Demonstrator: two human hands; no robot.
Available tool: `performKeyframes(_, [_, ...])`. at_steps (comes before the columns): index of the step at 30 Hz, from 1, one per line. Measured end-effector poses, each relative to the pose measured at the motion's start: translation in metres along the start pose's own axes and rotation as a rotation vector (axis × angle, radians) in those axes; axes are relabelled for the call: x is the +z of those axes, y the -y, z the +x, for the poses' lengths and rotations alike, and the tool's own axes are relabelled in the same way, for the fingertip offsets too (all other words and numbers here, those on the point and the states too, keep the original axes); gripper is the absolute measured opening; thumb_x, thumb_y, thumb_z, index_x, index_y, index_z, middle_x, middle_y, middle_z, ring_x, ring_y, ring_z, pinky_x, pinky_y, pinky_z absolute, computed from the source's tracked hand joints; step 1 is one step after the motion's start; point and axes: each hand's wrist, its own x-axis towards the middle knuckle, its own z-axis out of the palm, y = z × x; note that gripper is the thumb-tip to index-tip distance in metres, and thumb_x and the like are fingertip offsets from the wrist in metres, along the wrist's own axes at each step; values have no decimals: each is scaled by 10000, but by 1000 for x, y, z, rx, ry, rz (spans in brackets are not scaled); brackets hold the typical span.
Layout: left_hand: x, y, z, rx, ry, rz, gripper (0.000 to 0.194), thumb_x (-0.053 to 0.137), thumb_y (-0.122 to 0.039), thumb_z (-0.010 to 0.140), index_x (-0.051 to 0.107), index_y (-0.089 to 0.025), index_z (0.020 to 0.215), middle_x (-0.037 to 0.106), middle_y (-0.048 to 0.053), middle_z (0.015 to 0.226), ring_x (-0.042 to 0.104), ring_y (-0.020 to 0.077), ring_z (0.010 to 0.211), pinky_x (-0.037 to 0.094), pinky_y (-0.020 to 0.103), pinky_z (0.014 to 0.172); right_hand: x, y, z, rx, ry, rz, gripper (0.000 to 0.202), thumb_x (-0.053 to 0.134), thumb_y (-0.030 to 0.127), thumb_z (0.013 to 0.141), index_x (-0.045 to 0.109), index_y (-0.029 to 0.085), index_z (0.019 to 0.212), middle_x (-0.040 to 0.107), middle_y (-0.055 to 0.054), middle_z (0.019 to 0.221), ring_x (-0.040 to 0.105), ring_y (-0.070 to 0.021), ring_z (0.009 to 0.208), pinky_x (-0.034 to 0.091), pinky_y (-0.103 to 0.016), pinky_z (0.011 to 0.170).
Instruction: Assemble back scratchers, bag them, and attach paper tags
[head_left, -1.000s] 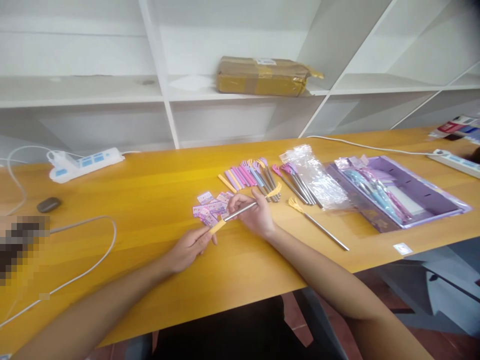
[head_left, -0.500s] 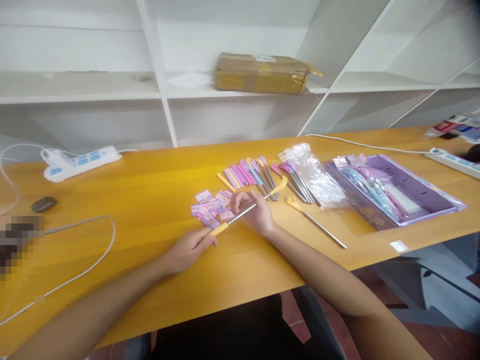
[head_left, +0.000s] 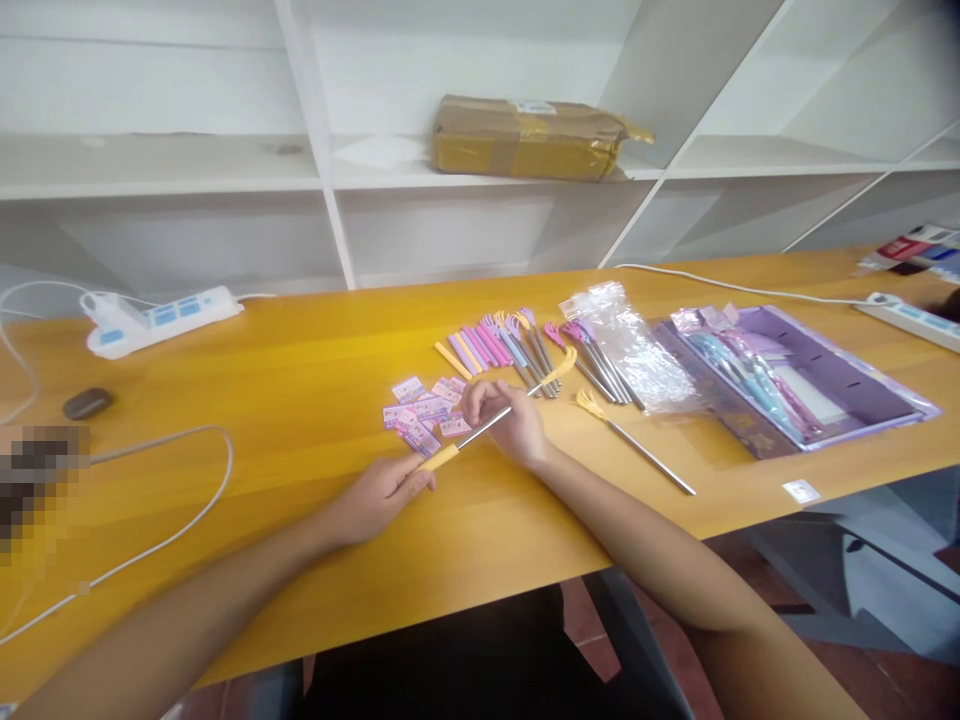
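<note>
My left hand is closed around the yellow handle of a back scratcher. Its metal rod slants up to the right and ends in a yellow claw-shaped head. Curled fingers of my right hand grip the rod near the head, covering a short stretch of it. Another yellow-headed back scratcher lies to the right of my right hand. Beyond my hands lie several more back scratchers, loose coloured handles in a row, and a pile of small purple printed cards.
Clear plastic bags lie beside a purple box holding packaged items. One power strip sits at the left with white cables, another at the right. A taped carton rests on the white shelf. A small dark object lies left.
The view has shifted very slightly. Both hands keep their hold on the back scratcher, with almost no movement.
</note>
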Motion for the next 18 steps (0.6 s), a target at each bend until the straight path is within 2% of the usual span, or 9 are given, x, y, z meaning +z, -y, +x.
performKeyframes(10, [1, 2, -1, 0, -12, -4, 445, 371, -526, 1122, 677, -210, 1056, 645, 6, 871, 571, 195, 782, 427, 302, 777, 3, 1, -1, 2, 3, -86, 616, 449, 681, 1036, 649, 200, 707, 535, -62, 669, 510, -199, 681, 424, -341, 695])
performKeyframes(14, [0, 0, -2, -6, 4, -66, 459, 364, -545, 1121, 661, -204, 1043, 555, -21, 765, 507, 172, 699, 401, 289, 715, -1, 2, -1, 43, 33, -126, 716, 407, 786, 1017, 668, 185, 728, 556, -69, 693, 535, -197, 692, 436, -336, 692])
performKeyframes(18, [0, 3, -1, -25, 29, -260, 521, 350, -626, 1109, 623, -193, 1012, 439, -50, 675, 423, 148, 612, 365, 271, 624, -3, 9, 1, 27, 21, -135, 820, 366, 917, 943, 706, 181, 822, 569, -66, 726, 521, -186, 681, 429, -321, 657])
